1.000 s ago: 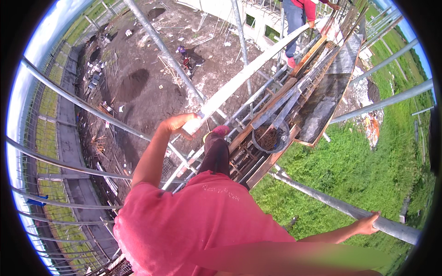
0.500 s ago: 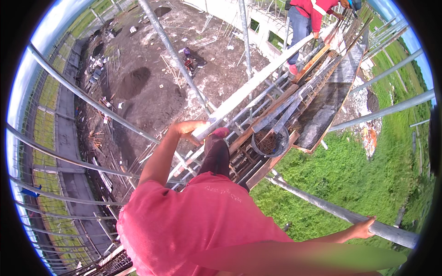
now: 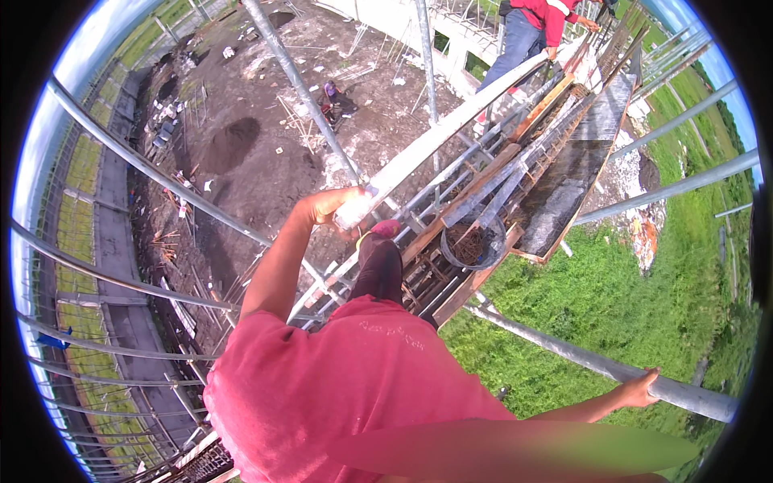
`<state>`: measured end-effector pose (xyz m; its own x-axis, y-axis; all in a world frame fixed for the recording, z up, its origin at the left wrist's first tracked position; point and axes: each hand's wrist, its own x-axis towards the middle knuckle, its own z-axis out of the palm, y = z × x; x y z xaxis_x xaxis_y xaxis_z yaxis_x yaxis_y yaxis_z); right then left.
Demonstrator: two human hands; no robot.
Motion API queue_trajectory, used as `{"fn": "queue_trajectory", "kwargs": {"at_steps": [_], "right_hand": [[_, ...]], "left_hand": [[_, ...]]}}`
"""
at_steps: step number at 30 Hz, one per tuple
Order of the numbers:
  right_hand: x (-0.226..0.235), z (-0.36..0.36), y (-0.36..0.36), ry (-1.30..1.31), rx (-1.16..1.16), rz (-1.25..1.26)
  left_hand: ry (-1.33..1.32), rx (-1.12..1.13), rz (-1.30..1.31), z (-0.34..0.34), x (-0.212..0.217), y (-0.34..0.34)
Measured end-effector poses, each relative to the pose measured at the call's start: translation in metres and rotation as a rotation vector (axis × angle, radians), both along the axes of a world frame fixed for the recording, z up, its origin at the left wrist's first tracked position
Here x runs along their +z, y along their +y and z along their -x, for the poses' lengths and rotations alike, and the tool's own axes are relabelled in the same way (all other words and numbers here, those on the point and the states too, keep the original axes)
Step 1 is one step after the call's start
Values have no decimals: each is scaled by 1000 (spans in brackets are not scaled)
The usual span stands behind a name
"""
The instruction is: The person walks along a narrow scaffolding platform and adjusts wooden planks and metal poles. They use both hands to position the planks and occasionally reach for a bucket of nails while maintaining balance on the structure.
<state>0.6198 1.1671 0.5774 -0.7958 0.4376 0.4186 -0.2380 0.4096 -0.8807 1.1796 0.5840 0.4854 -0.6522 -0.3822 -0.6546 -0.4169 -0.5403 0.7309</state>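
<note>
My left hand (image 3: 336, 211) is closed on the near end of a long white beam (image 3: 435, 143), which slants away to the upper right. A co-worker in a red top (image 3: 538, 14) has a hand on its far end. Off to the right, my right hand (image 3: 640, 390) wraps round a grey metal scaffold pipe (image 3: 564, 348). Below the beam, my foot in a pink shoe (image 3: 386, 229) stands beside the scaffold tubes. A clear-walled bucket (image 3: 473, 245) with brown, rusty-looking contents sits on the walkway just right of my leg.
Wooden planks (image 3: 483, 278) and rebar (image 3: 624, 48) run along the narrow raised walkway. A dark wet-looking panel (image 3: 555, 213) lies along its right side. Grass (image 3: 588, 306) lies far below on the right, bare soil (image 3: 241, 209) on the left. Scaffold pipes (image 3: 169, 189) cross the left side.
The beam's near end and my left hand have risen slightly. At the far end, the co-worker's legs have shifted left. My right hand has slid or shifted little and still grips the pipe.
</note>
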Motion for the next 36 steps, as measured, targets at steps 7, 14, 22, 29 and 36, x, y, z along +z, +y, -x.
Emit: {"fn": "queue_trajectory", "kwargs": {"at_steps": [7, 14, 22, 29, 36], "right_hand": [[-1, 1, -4, -12, -43, 67], [-7, 6, 1, 41, -20, 64], [-5, 5, 1, 37, 27, 46], [0, -7, -10, 3, -33, 94], [4, -6, -10, -3, -16, 31]], "left_hand": [[27, -22, -42, -5, -5, -12], [69, 27, -50, -6, -10, -13], [53, -17, -44, -9, -12, -13], [66, 49, -39, -19, -16, -17], [1, 112, -3, -40, -35, -29]]}}
